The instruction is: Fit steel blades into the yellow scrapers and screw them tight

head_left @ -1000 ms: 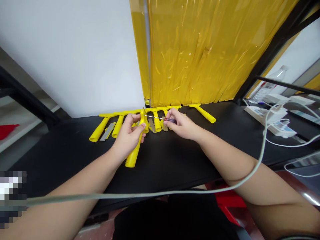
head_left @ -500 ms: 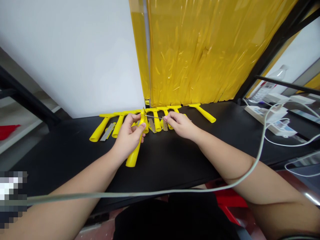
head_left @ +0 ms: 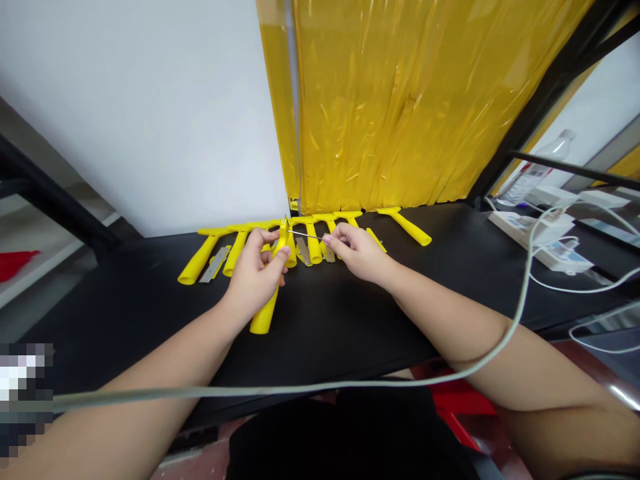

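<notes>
Over the black worktop (head_left: 345, 327), the fingers of the left hand (head_left: 256, 263) pinch a yellow tool (head_left: 267, 307) near its head, seemingly to brace it against the screwdriver (head_left: 306, 235) aimed at its side. The fingers of the right hand (head_left: 363, 252) close on the screwdriver's hidden grip, likely to steady the shaft, while similar yellow tools (head_left: 313, 247) lie lined up behind

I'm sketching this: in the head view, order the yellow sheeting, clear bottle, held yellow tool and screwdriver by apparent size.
1. Yellow sheeting
2. Clear bottle and held yellow tool: too alike to rank
3. Screwdriver, handle mostly hidden
</notes>
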### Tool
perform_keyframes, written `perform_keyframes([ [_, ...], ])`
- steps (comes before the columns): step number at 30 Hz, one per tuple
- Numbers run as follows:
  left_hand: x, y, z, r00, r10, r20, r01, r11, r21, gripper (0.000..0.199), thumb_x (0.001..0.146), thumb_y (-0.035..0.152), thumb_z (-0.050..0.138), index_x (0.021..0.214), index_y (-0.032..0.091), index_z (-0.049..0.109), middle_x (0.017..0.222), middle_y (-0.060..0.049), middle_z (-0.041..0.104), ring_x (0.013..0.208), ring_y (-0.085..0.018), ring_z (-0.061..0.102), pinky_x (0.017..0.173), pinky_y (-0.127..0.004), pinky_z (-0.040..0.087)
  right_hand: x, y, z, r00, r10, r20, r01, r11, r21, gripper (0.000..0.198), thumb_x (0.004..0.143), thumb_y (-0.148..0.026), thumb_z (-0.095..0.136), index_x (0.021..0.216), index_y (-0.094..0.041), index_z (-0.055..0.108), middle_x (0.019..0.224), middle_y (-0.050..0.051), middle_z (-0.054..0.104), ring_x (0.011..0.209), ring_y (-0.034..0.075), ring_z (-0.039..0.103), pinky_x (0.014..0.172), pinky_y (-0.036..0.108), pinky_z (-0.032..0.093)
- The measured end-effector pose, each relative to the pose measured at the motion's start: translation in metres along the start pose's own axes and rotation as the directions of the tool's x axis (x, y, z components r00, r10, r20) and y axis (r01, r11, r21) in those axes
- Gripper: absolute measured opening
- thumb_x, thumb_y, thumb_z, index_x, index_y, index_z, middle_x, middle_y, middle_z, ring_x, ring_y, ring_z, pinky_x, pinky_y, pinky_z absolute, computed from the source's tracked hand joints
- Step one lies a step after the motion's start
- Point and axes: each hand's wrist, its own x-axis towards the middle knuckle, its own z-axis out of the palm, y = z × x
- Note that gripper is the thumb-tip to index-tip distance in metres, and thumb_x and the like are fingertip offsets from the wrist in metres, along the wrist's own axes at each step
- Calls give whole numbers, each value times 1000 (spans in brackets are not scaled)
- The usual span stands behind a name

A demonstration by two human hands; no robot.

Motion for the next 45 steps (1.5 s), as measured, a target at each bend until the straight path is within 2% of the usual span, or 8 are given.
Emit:
perform_keyframes([
  [4,0,0,-2,1000,-15,11,15,1000,16,36,76,20,84,102,24,60,88,0,64,50,-11,59,40,-21,45,1,-6,0,989,87,120,-110,973,204,46,98,-61,57,74,-22,51,60,-5,40,53,12,34,51,27,28],
  [9,-3,5,-1,1000,23,21,-25,993,119,34,80,30,82,103,25,59,84,0,62,49,-12,58,40,-22,43,3,-9,-3,877,258,406,-435,784,442,46,99,-61,57,75,-24,43,58,-10,25,48,8,16,45,24,17],
  [14,-2,3,-5,997,73,32,-77,981,175,31,84,33,80,107,25,61,89,-2,66,50,-13,60,41,-23,44,-1,-11,-4,980,48,193,-74,989,128,39,102,-52,51,75,-23,46,66,-4,44,60,13,41,57,27,33],
  [19,0,4,-5,999,53,1,-53,993,106,33,81,31,83,105,24,62,87,-2,66,50,-13,61,40,-23,45,-5,-14,-2,983,-118,143,132,987,-91,32,104,-40,46,78,-22,49,70,-1,51,69,16,49,67,30,36],
  [23,0,6,-3,998,65,12,-66,984,164,32,83,33,80,105,23,59,81,0,64,50,-14,62,41,-23,48,-4,-14,0,974,-6,225,-39,980,196,43,102,-52,52,71,-23,42,62,-5,39,55,12,36,54,27,30],
  [30,1,4,-5,989,144,33,-147,973,178,33,84,35,78,109,22,60,94,-3,68,52,-11,62,42,-22,48,-4,-21,-6,891,117,438,-372,742,558,52,89,-57,74,69,-23,40,57,-11,27,48,5,16,44,20,19],
  [39,0,9,-5,992,90,86,-103,982,159,25,86,27,67,109,22,62,116,-6,70,54,-10,60,50,-28,54,3,-13,-26,857,145,495,-239,962,131,30,105,-29,50,84,-16,66,65,-3,53,57,10,47,55,20,40],
  [45,7,5,-9,994,84,74,-95,983,156,29,80,20,59,109,23,64,135,-7,63,62,-11,61,60,-31,55,12,-5,-50,856,323,403,-378,924,61,19,93,-7,52,85,-18,65,74,2,67,63,13,60,58,23,48],
])
